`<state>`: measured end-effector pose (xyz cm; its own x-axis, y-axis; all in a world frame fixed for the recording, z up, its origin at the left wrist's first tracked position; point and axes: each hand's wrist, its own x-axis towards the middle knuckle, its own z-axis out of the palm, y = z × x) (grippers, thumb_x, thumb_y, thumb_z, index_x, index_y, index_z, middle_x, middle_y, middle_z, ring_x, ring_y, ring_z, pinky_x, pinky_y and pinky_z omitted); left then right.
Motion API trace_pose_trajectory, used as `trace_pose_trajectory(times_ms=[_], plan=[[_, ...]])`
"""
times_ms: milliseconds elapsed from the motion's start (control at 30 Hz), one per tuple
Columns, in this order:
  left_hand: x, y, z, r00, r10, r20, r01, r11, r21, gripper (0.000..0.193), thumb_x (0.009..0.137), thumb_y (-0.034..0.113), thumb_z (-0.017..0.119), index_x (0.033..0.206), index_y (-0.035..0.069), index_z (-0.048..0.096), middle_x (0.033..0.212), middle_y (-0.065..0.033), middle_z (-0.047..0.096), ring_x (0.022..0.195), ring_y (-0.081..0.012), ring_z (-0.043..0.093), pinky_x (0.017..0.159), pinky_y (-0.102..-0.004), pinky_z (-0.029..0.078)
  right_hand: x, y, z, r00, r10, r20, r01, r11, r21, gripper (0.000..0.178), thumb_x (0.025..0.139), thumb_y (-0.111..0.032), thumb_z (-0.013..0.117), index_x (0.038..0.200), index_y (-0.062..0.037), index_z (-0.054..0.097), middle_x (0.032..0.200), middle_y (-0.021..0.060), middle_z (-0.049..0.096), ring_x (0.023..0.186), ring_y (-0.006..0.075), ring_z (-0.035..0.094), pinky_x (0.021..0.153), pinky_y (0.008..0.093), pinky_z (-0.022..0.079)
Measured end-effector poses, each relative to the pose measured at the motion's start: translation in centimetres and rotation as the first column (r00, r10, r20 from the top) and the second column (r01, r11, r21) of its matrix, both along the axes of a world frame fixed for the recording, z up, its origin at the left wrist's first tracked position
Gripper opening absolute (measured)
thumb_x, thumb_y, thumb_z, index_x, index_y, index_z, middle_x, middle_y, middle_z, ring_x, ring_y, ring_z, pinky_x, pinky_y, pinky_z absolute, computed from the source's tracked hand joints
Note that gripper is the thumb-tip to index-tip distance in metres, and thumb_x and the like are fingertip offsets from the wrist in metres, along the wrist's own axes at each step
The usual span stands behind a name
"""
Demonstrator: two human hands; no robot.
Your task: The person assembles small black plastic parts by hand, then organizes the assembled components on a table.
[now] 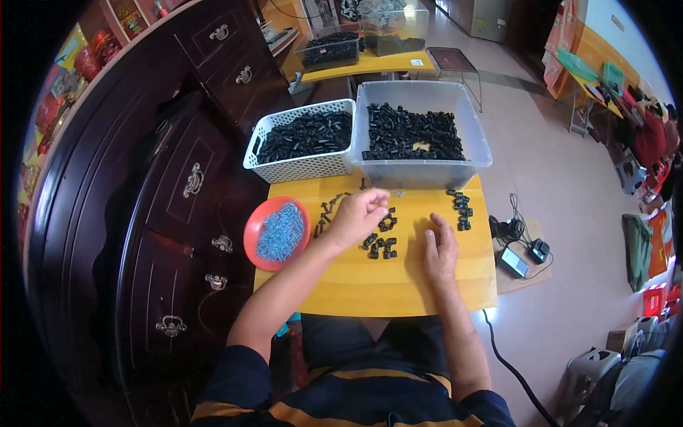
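Fingertips of left hand (358,215) hide pinched part.

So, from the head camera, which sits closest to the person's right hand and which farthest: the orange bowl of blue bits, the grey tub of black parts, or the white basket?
Measured from the right hand, resting flat on the yellow table:
1. Grey tub, straight ahead past the table's far edge.
2. White basket, ahead and to the left.
3. Orange bowl, at the table's left edge, beyond the left hand.
The basket and bowl are nearly level; I wouldn't rank them firmly.
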<state>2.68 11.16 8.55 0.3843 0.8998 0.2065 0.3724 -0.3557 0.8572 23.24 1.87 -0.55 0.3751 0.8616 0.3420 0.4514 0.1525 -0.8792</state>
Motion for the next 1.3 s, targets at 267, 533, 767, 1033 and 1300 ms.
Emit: trace_pose_trajectory(times_ms=[267, 533, 767, 1033, 1300], plan=[[-4.7, -5.5, -4.4, 0.998, 0.003, -0.055, -0.013, 0.984, -0.177, 0.023, 0.094, 0.009, 0.068, 0.114, -0.001, 0.071, 0.087, -0.0013, 0.073, 0.074, -0.0049, 0.063, 0.07, -0.0234, 0.052, -0.1, 0.0, 0.7, 0.993, 0.032, 0.115, -0.034, 0.999, 0.021, 0.035, 0.091, -0.004, 0.063, 0.126, 0.0007, 0.061, 0.123, 0.0205, 0.066, 0.117, 0.0372, 0.061, 0.105, 0.043, 0.047], [-5.9, -10.3, -6.5, 0.995, 0.061, -0.081, -0.069, 0.992, -0.105, 0.014, 0.092, 0.006, 0.069, 0.104, 0.0, 0.072, 0.091, -0.0108, 0.075, 0.078, -0.0153, 0.073, 0.07, -0.0283, 0.056, -0.4, 1.7, 1.7, 0.919, 0.059, 0.39, -0.085, 0.995, 0.05, 0.036, 0.086, -0.003, 0.067, 0.122, -0.0043, 0.064, 0.122, 0.0181, 0.065, 0.113, 0.0389, 0.061, 0.098, 0.0436, 0.05], [-4.7, -10.7, -5.9, 0.992, 0.114, -0.046, -0.112, 0.993, 0.033, 0.01, 0.09, 0.005, 0.069, 0.098, -0.001, 0.071, 0.087, -0.0138, 0.071, 0.077, -0.0252, 0.072, 0.067, -0.033, 0.055, -0.1, 9.2, 1.2, 0.832, 0.151, 0.534, -0.141, 0.988, -0.059, 0.03, 0.087, -0.008, 0.066, 0.116, -0.0141, 0.07, 0.103, 0.0131, 0.065, 0.098, 0.0354, 0.065, 0.082, 0.0455, 0.054], [-4.9, -10.9, -5.5, 0.991, 0.121, -0.051, -0.114, 0.987, 0.113, 0.008, 0.089, 0.003, 0.067, 0.095, -0.001, 0.07, 0.088, -0.0151, 0.071, 0.08, -0.0308, 0.072, 0.068, -0.0356, 0.055, -0.4, 10.7, -0.1, 0.857, 0.102, 0.506, -0.124, 0.992, 0.011, 0.008, 0.087, -0.018, 0.069, 0.094, -0.0153, 0.072, 0.093, 0.0107, 0.065, 0.086, 0.0355, 0.067, 0.073, 0.0462, 0.054], [-5.0, -10.8, -5.9, 0.993, 0.114, -0.039, -0.108, 0.987, 0.119, 0.008, 0.089, 0.003, 0.068, 0.096, 0.0, 0.07, 0.088, -0.015, 0.071, 0.079, -0.0306, 0.071, 0.068, -0.0362, 0.055, -0.2, 10.3, -0.5, 0.817, 0.03, 0.575, -0.042, 0.999, 0.007, 0.013, 0.089, -0.019, 0.07, 0.09, -0.0076, 0.064, 0.089, 0.0132, 0.063, 0.083, 0.0363, 0.066, 0.072, 0.0474, 0.053]])
